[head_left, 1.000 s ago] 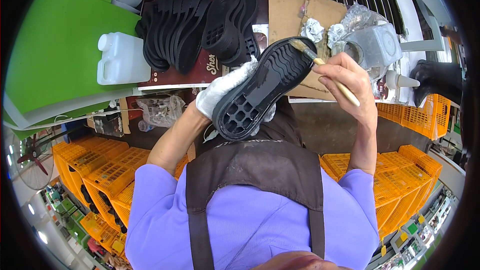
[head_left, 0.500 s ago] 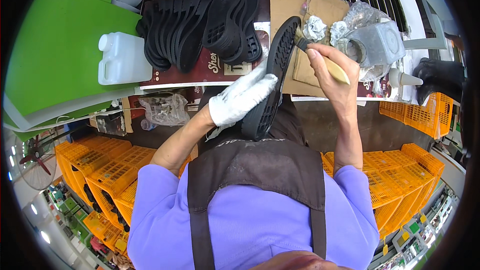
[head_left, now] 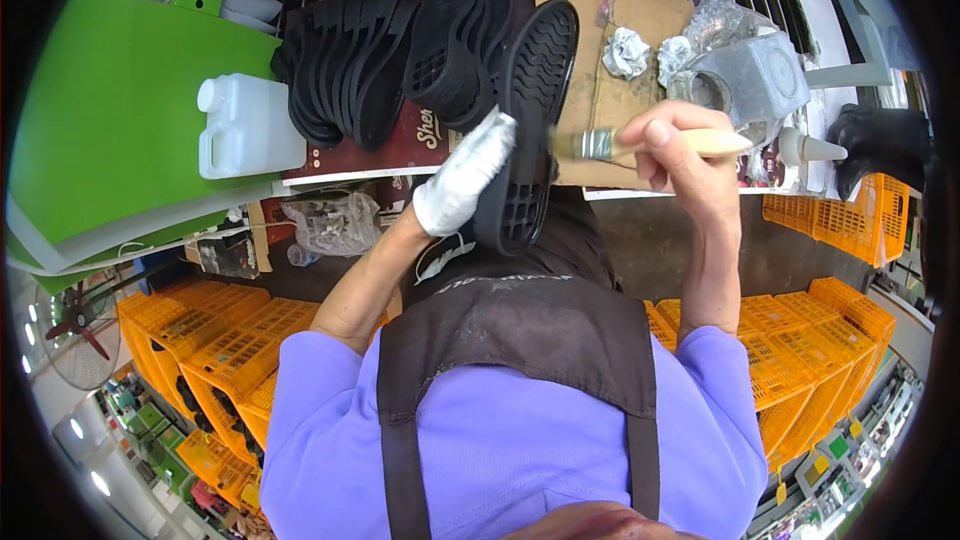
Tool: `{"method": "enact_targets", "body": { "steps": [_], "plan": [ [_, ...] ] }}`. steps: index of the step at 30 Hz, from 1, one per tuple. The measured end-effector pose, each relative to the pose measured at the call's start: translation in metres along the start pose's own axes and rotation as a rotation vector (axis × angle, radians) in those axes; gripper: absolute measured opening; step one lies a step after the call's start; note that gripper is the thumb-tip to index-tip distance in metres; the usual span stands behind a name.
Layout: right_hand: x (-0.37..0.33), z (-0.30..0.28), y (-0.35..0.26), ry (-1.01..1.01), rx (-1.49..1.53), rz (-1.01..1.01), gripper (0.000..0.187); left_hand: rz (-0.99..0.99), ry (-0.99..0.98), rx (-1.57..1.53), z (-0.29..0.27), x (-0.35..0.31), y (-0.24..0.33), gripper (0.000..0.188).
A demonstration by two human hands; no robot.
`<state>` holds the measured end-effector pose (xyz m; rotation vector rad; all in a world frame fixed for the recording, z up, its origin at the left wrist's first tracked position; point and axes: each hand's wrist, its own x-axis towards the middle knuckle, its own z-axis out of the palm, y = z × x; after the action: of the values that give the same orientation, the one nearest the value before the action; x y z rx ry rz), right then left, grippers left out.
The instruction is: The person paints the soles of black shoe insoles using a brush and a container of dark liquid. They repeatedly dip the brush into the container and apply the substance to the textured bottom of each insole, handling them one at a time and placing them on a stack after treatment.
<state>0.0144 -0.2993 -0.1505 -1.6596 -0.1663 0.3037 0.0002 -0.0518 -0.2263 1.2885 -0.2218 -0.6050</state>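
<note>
In a white glove, my left hand (head_left: 466, 178) grips a black shoe sole (head_left: 538, 70) by its left edge. The sole stands nearly upright in view, with its treaded underside showing and its heel end near my apron. My bare right hand (head_left: 690, 145) is closed round the pale wooden handle of a paintbrush (head_left: 597, 144). Its bristles point left and meet the right edge of the sole near the middle. Part of my left hand's fingers is hidden behind the sole.
Black soles (head_left: 350, 60) stand in a row on the bench, with more soles (head_left: 447, 50) beside them. A white jug (head_left: 250, 127) is at left. Cardboard (head_left: 590, 90), crumpled white wads (head_left: 627, 53), a clear plastic container (head_left: 755, 80) and a nozzle bottle (head_left: 810, 148) lie right. Orange crates (head_left: 790, 350) flank me.
The sole has turned more toward view and shifted slightly left. The brush has moved down from the toe edge to mid-edge, its handle swinging nearly level.
</note>
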Motion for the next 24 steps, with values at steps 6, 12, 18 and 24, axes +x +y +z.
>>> {"method": "enact_targets", "body": {
  "steps": [6, 12, 18, 24],
  "plan": [
    [0.008, 0.015, 0.018, 0.021, -0.672, -0.657, 0.022, -0.193, -0.119, -0.708, 0.007, 0.001, 0.014, 0.058],
    [-0.013, 0.03, 0.015, -0.248, -0.145, -0.403, 0.018, -0.194, -0.056, -0.83, -0.003, 0.009, 0.002, 0.063],
    [0.024, 0.001, 0.045, 0.219, 0.236, -0.091, 0.017, -0.366, -0.104, -0.905, 0.006, 0.006, 0.002, 0.066],
    [0.007, 0.014, 0.048, 0.041, -0.656, -0.723, 0.024, -0.26, -0.174, -0.839, -0.001, 0.005, 0.001, 0.059]
  ]
}}
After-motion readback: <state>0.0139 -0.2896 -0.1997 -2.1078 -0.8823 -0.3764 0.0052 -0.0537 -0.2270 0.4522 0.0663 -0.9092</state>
